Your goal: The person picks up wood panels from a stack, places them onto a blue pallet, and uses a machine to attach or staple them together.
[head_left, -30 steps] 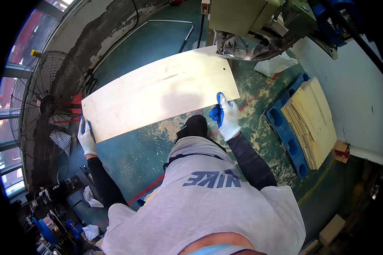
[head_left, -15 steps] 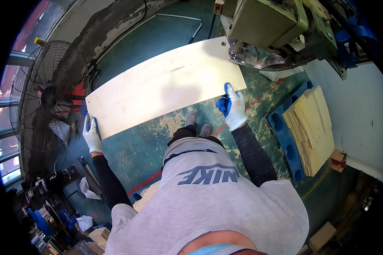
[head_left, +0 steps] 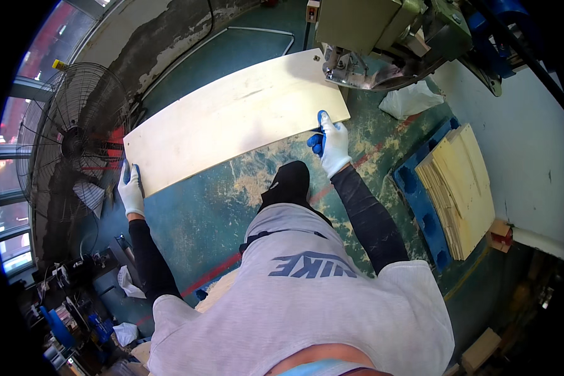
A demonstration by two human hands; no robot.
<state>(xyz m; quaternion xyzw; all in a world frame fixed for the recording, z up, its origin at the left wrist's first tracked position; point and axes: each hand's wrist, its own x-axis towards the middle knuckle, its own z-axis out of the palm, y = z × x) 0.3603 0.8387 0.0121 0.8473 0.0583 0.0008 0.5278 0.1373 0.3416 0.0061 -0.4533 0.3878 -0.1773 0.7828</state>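
Observation:
A long pale plywood sheet [head_left: 232, 119] is held flat in front of me, above a worn green floor. My left hand [head_left: 131, 191], in a white and blue glove, grips the sheet's near left corner. My right hand [head_left: 332, 143], gloved the same way, grips its near edge close to the right end. The sheet's far right corner lies under the head of a grey-green machine [head_left: 382, 37]. My black shoe [head_left: 289, 182] shows below the sheet.
A large standing fan [head_left: 75, 144] is at the left. A stack of thin wood sheets [head_left: 464, 188] rests on a blue pallet [head_left: 417, 200] at the right. A white bag [head_left: 413, 100] lies by the machine. Cluttered tools sit at the lower left.
The sheet has moved forward and to the right, so its far right corner now reaches under the machine head. Both hands kept their grip and I have stepped closer.

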